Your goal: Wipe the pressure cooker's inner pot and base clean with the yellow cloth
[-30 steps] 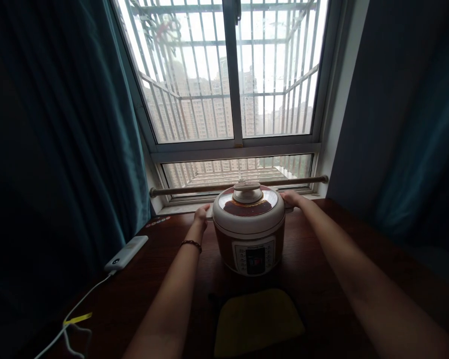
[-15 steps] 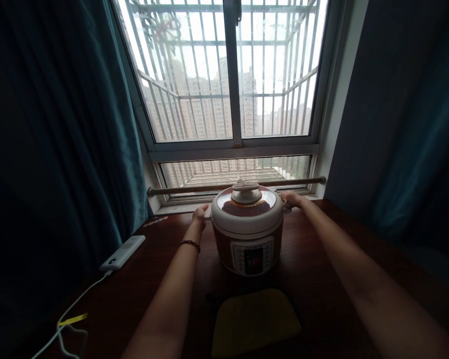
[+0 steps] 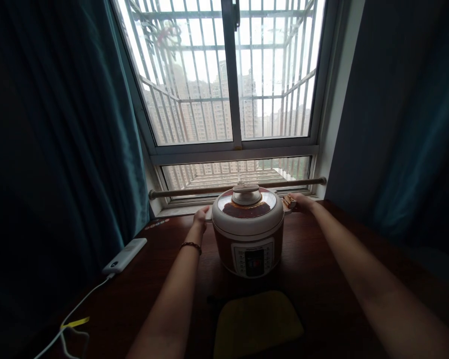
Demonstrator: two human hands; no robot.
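A white and red-brown electric pressure cooker (image 3: 248, 229), its control panel facing me, sits upright on the dark wooden table with its lid on. My left hand (image 3: 201, 218) is closed on the cooker's left side handle, thumb on top. On the other side, my right hand (image 3: 301, 201) is by the right side handle (image 3: 287, 212), with its fingers curled. A small shiny golden-brown shape (image 3: 290, 201) shows at those fingertips; whether it is an object or lit fingers is unclear. A dark yellow-green flat pad (image 3: 259, 324) lies in front of the cooker.
A white power bank (image 3: 124, 256) with a white cable (image 3: 84, 300) and yellow tag (image 3: 77, 322) lies at left. Behind the cooker, a horizontal rail (image 3: 194, 191) crosses the barred window. Blue curtains (image 3: 123, 149) hang on both sides.
My right hand has shifted slightly right and away from the cooker, and the golden-brown shape shows more. The cooker and my left hand keep their places; the view has tilted a little.
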